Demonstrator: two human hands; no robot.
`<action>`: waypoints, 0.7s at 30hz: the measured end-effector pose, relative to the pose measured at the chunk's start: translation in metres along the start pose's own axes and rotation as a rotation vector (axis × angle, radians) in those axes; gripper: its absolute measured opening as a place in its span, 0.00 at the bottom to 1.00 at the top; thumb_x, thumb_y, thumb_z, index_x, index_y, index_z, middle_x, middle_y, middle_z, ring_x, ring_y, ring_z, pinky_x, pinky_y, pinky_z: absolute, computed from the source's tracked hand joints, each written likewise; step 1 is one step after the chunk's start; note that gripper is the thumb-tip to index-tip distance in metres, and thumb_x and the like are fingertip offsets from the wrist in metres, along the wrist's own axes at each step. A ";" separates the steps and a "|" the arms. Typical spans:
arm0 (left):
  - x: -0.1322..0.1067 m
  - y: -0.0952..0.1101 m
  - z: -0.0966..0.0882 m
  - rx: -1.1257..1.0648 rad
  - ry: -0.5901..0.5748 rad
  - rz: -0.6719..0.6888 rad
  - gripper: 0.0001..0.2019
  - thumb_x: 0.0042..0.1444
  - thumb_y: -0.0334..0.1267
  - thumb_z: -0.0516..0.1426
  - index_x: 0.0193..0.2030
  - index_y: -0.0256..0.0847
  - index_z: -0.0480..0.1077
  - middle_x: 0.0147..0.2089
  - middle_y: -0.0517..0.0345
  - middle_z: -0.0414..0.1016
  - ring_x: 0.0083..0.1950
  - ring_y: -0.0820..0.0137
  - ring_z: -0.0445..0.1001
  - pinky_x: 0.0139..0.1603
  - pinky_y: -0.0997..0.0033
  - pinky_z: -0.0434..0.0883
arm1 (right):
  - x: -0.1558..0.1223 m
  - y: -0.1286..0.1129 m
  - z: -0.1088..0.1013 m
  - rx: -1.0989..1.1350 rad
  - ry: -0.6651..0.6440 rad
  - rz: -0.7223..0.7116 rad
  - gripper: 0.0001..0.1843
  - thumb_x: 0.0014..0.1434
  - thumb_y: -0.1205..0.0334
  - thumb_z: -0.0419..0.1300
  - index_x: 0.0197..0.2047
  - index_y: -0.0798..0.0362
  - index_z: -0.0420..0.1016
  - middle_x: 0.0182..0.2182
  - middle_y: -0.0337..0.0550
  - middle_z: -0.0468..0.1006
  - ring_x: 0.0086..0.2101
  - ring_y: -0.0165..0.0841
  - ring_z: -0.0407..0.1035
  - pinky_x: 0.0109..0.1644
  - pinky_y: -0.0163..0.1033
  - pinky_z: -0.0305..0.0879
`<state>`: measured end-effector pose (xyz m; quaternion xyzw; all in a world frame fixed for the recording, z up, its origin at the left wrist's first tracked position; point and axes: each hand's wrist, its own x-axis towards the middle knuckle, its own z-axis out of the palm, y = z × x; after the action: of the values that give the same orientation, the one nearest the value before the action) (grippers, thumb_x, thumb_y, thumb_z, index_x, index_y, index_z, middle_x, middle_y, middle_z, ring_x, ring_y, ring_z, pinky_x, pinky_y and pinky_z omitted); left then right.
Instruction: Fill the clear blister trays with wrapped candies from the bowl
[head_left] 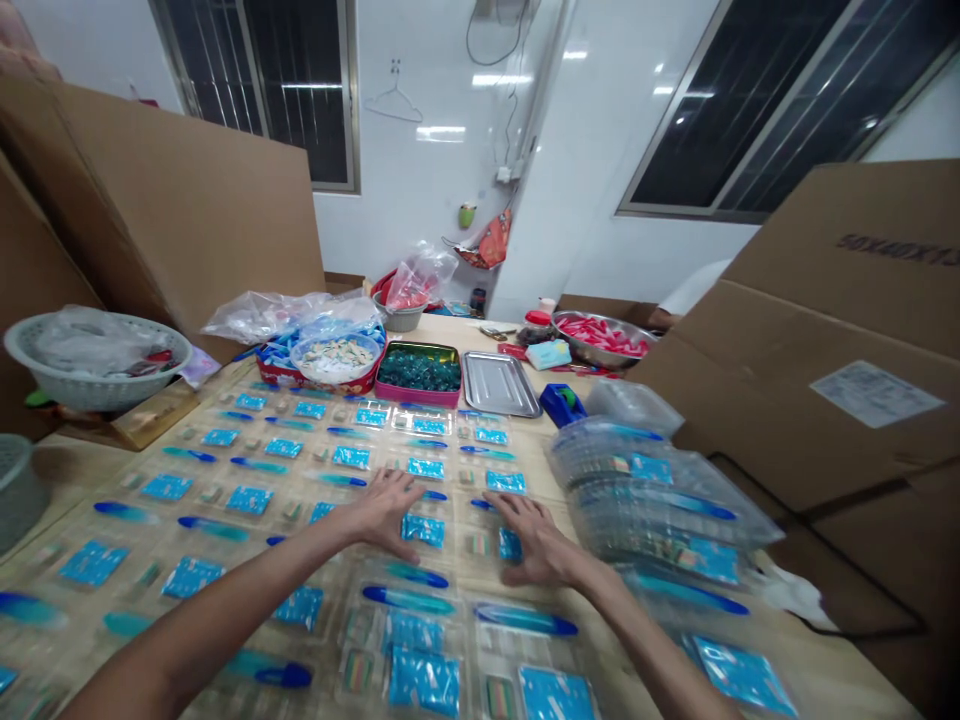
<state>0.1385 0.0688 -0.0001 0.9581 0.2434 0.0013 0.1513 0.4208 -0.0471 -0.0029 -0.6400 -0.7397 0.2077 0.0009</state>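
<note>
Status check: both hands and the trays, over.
Left hand open over clear trays. Right hand open, partly covering blue packet. Tray stack right of right hand.

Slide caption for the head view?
Left hand and right hand over rows of clear trays holding blue packets and pen-shaped pieces, stacked trays at right.

Lighting: bright, cool, mostly even. Glare: white streaks on wall and dark windows beyond the worktop's far edge. Shadows: soft, faint. Blur: pens toward near left corner; lettering on right-hand carton. Distortion: wide-angle stretch at picture margins.
</note>
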 end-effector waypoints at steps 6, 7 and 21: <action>0.004 -0.006 0.002 -0.023 -0.026 0.043 0.41 0.38 0.58 0.64 0.59 0.46 0.59 0.58 0.46 0.64 0.59 0.51 0.62 0.62 0.47 0.54 | 0.028 0.019 -0.027 0.011 0.142 -0.026 0.60 0.36 0.51 0.69 0.69 0.48 0.45 0.63 0.56 0.55 0.62 0.51 0.49 0.63 0.53 0.44; 0.004 -0.005 0.002 -0.012 -0.037 0.050 0.42 0.36 0.57 0.65 0.59 0.46 0.59 0.58 0.46 0.64 0.59 0.50 0.62 0.62 0.47 0.54 | 0.039 0.021 -0.031 -0.001 0.158 -0.022 0.60 0.37 0.51 0.68 0.69 0.48 0.45 0.63 0.56 0.54 0.62 0.51 0.48 0.63 0.53 0.43; 0.042 -0.022 -0.045 0.048 0.054 -0.061 0.46 0.34 0.44 0.65 0.64 0.50 0.53 0.59 0.47 0.61 0.60 0.47 0.59 0.62 0.43 0.54 | 0.094 0.031 -0.050 -0.108 -0.078 0.089 0.72 0.27 0.46 0.71 0.70 0.47 0.37 0.63 0.60 0.54 0.61 0.57 0.49 0.61 0.58 0.43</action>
<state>0.1614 0.1201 0.0338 0.9532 0.2765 0.0168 0.1214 0.4468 0.0601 0.0079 -0.6629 -0.7201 0.1922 -0.0718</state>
